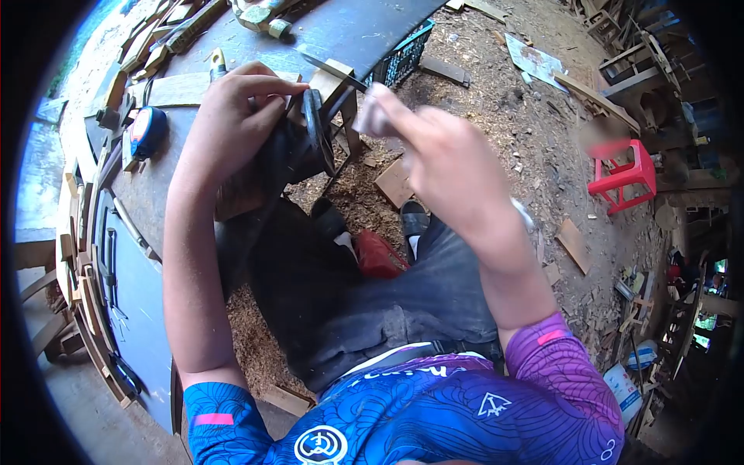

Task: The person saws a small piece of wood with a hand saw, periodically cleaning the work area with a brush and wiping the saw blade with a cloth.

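Observation:
My right hand (442, 147), blurred by motion, is closed around the handle of a narrow file-like tool (341, 72). The tool's thin metal blade points left and crosses over the end of a pale wood piece (335, 76) at the bench edge. Bent and closed, my left hand (248, 97) rests at the same edge, its index fingertip against a dark curved metal part (316, 128). What its other fingers grip is hidden. Close behind the left hand stands a yellow-and-dark handle (218, 62).
A blue tape measure (147, 132) lies on the dark workbench (333, 35) left of my forearm. A metal power tool (262, 17) sits at the far side. Beyond the bench edge are a green crate (407, 54), wood scraps and a red stool (626, 175) on shavings.

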`<action>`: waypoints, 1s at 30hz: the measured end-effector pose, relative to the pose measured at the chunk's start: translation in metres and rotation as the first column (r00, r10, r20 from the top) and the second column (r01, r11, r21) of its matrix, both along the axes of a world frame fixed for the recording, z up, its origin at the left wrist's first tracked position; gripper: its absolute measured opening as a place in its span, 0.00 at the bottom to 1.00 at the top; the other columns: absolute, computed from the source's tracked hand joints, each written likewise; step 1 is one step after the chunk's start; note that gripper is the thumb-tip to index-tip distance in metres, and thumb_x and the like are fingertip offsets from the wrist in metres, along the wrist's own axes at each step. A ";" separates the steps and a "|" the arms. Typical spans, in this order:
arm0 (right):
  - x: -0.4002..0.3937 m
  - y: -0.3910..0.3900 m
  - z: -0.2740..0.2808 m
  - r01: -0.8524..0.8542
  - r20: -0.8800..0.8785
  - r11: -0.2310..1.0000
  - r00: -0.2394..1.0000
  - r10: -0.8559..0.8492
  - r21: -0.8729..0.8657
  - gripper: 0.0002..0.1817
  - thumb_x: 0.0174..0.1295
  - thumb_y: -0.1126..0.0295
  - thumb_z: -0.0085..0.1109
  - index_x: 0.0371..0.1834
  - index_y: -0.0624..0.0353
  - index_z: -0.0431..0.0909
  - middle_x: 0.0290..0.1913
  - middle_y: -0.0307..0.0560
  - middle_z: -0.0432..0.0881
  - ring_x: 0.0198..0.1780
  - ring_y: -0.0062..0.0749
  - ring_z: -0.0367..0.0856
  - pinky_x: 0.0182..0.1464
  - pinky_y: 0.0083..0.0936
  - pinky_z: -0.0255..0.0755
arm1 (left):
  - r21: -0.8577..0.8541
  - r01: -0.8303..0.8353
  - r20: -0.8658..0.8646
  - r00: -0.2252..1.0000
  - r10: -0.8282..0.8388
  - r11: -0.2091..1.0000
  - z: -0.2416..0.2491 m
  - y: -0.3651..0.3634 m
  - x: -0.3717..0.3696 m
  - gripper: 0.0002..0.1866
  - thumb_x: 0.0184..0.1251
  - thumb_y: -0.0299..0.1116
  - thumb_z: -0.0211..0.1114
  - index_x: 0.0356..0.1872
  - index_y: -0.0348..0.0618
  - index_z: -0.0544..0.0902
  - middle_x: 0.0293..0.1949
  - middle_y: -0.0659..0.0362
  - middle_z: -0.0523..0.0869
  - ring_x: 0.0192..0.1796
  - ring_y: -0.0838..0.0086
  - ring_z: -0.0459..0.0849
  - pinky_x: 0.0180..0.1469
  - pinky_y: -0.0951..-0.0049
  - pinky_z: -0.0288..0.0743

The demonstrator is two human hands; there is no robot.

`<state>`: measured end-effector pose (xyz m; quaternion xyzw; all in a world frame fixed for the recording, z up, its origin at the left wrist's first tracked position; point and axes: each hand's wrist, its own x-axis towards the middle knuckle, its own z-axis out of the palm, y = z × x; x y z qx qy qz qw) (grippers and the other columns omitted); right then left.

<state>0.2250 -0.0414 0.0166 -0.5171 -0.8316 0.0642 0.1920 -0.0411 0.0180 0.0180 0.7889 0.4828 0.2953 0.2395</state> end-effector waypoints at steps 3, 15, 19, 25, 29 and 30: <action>-0.029 0.046 -0.012 -0.045 -0.031 0.997 0.998 0.046 0.057 0.22 0.68 0.76 0.52 0.65 0.53 0.80 0.38 0.59 0.87 0.41 0.56 0.90 0.45 0.48 0.83 | -0.065 -0.011 0.039 0.999 0.013 0.998 -0.004 0.003 0.000 0.17 0.69 0.18 0.59 0.53 0.39 0.91 0.38 0.59 0.81 0.45 0.78 0.81 0.50 0.78 0.74; -0.017 0.042 -0.017 -0.119 -0.021 0.989 0.992 0.121 0.084 0.22 0.66 0.77 0.54 0.65 0.55 0.77 0.37 0.61 0.86 0.42 0.58 0.89 0.44 0.49 0.83 | 0.042 0.007 0.049 0.999 -0.009 0.999 -0.007 0.004 0.001 0.13 0.68 0.22 0.64 0.49 0.41 0.92 0.39 0.54 0.86 0.41 0.69 0.88 0.49 0.73 0.81; -0.030 0.042 -0.019 -0.095 -0.073 0.990 0.992 0.103 0.105 0.29 0.65 0.79 0.54 0.72 0.52 0.74 0.36 0.59 0.85 0.41 0.56 0.88 0.44 0.48 0.83 | 0.027 0.005 0.047 0.999 -0.007 1.000 -0.005 0.000 -0.001 0.13 0.68 0.22 0.64 0.49 0.41 0.92 0.39 0.55 0.86 0.40 0.71 0.88 0.48 0.73 0.80; -0.002 0.012 -0.018 -0.057 -0.085 0.997 0.994 0.061 0.051 0.33 0.66 0.80 0.55 0.76 0.51 0.73 0.33 0.55 0.86 0.35 0.47 0.87 0.44 0.45 0.81 | 0.028 -0.011 0.019 1.000 0.010 1.000 -0.001 0.006 -0.003 0.14 0.67 0.22 0.63 0.50 0.41 0.92 0.39 0.56 0.85 0.40 0.72 0.84 0.47 0.72 0.77; -0.023 0.053 -0.035 -0.095 -0.095 0.979 0.989 0.113 0.179 0.32 0.65 0.80 0.55 0.75 0.52 0.74 0.32 0.55 0.85 0.34 0.47 0.86 0.42 0.44 0.80 | 0.004 0.015 0.050 0.999 -0.015 1.000 -0.010 0.008 -0.003 0.16 0.67 0.21 0.62 0.51 0.41 0.92 0.38 0.58 0.84 0.41 0.74 0.82 0.49 0.73 0.75; -0.026 0.055 -0.038 -0.129 -0.109 0.963 0.981 0.158 0.238 0.32 0.65 0.80 0.55 0.75 0.52 0.74 0.32 0.55 0.85 0.34 0.48 0.86 0.42 0.44 0.80 | 0.005 0.026 0.071 0.997 -0.027 1.000 -0.012 0.008 -0.005 0.16 0.67 0.21 0.62 0.51 0.41 0.92 0.38 0.58 0.84 0.41 0.73 0.83 0.49 0.72 0.75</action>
